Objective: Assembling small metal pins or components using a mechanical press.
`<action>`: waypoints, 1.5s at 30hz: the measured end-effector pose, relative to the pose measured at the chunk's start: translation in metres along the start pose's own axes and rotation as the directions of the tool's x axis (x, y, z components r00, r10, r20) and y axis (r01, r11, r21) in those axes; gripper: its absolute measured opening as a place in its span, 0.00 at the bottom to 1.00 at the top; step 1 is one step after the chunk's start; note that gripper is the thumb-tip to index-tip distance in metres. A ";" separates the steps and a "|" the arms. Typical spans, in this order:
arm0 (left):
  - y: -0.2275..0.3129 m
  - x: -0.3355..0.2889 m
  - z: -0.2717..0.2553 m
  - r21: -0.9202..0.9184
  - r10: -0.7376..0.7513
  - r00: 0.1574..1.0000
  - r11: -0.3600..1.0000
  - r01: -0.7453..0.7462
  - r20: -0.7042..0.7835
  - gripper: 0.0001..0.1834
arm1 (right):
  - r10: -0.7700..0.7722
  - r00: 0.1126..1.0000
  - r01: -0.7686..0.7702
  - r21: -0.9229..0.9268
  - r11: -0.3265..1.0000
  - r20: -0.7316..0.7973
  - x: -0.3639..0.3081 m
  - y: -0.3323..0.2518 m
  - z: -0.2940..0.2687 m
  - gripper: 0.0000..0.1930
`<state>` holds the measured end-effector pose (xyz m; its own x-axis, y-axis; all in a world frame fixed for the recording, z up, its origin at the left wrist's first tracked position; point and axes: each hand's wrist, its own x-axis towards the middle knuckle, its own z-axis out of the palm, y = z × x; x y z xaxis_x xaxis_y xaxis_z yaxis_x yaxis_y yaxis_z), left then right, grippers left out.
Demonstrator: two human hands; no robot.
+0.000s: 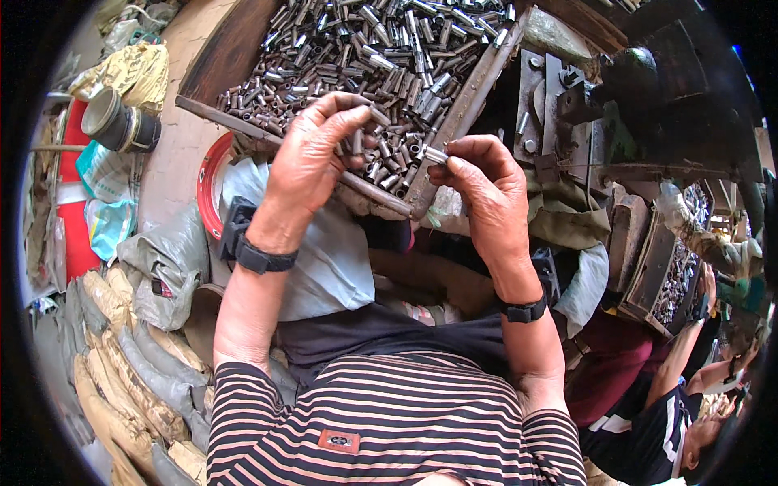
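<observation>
My left hand hovers over the near edge of a wooden tray, thumb and forefinger pinched on a short metal tube. Beneath it, another small tube shows by the curled fingers; whether they hold it is hard to tell. At the tray's near right corner, my right hand grips a shiny metal tube between thumb and fingertips, its free end pointing left. A heap of loose metal tubes, some dull brown and some bright, fills the tray.
A dark, greasy machine with bolted plates stands right of the tray. Stacked filled sacks lie at the lower left, near a red ring-shaped rim. A co-worker sits at the lower right by another tray of metal parts.
</observation>
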<state>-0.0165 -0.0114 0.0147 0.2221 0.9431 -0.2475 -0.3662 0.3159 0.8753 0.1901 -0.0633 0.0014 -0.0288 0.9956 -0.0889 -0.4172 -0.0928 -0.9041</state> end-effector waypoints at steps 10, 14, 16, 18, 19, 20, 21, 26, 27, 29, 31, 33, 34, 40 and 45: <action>-0.020 -0.031 0.044 -0.169 -0.040 0.991 0.984 0.061 0.125 0.08 | -0.024 0.997 0.034 -0.143 0.989 0.067 -0.026 -0.016 0.002 0.08; -0.025 -0.033 0.052 -0.204 -0.024 0.987 0.977 0.056 0.159 0.08 | -0.036 0.991 0.076 -0.325 0.943 0.128 -0.034 -0.016 -0.003 0.13; -0.026 -0.036 0.055 -0.208 -0.036 0.984 0.975 0.073 0.176 0.08 | -0.027 0.987 0.081 -0.343 0.936 0.159 -0.037 -0.018 -0.005 0.14; -0.024 -0.040 0.060 -0.229 -0.033 0.986 0.971 0.070 0.163 0.08 | 0.037 0.987 0.012 -0.300 0.954 0.156 -0.041 -0.024 -0.009 0.13; -0.024 -0.043 0.062 -0.252 -0.030 0.989 0.966 0.066 0.146 0.07 | 0.093 0.988 -0.073 -0.150 0.986 0.127 -0.043 -0.026 -0.011 0.12; -0.027 -0.041 0.062 -0.257 -0.007 0.989 0.965 0.045 0.149 0.07 | 0.152 0.983 -0.154 0.006 0.988 0.106 -0.045 -0.028 -0.013 0.12; -0.026 -0.042 0.065 -0.256 -0.026 0.990 0.965 0.061 0.138 0.07 | 0.133 0.991 -0.136 0.081 0.987 0.032 -0.045 -0.032 -0.014 0.09; -0.035 -0.044 0.066 -0.286 -0.055 0.983 0.953 0.104 0.175 0.07 | 0.078 0.990 -0.050 0.225 0.973 -0.118 -0.052 -0.038 -0.016 0.07; -0.036 -0.044 0.069 -0.291 -0.058 0.980 0.950 0.114 0.193 0.07 | 0.046 0.990 -0.017 0.215 0.977 -0.134 -0.051 -0.035 -0.019 0.08; -0.037 -0.045 0.073 -0.291 -0.064 0.973 0.948 0.129 0.223 0.06 | -0.005 0.985 0.038 0.184 0.982 -0.173 -0.050 -0.029 -0.019 0.09; -0.039 -0.045 0.075 -0.299 -0.069 0.972 0.944 0.136 0.224 0.06 | 0.011 0.984 0.023 0.188 0.982 -0.177 -0.052 -0.027 -0.019 0.10; -0.040 -0.047 0.080 -0.311 -0.079 0.975 0.940 0.143 0.208 0.06 | 0.004 0.979 0.035 0.192 0.981 -0.204 -0.052 -0.025 -0.017 0.11; -0.042 -0.048 0.081 -0.311 -0.086 0.975 0.939 0.147 0.204 0.06 | 0.012 0.979 0.029 0.193 0.981 -0.206 -0.053 -0.025 -0.018 0.11; -0.050 -0.048 0.086 -0.331 -0.098 0.986 0.933 0.139 0.137 0.06 | -0.093 0.968 0.092 -0.016 0.996 -0.231 -0.056 -0.021 -0.017 0.12; -0.052 -0.047 0.095 -0.354 -0.110 0.982 0.922 0.159 0.153 0.06 | -0.199 0.963 0.156 -0.229 0.961 -0.180 -0.058 -0.019 -0.024 0.11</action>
<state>0.0774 -0.0823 0.0203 0.3967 0.8755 -0.2760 -0.6219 0.4775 0.6207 0.2212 -0.1194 0.0136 0.2191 0.9755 0.0192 -0.1970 0.0635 -0.9783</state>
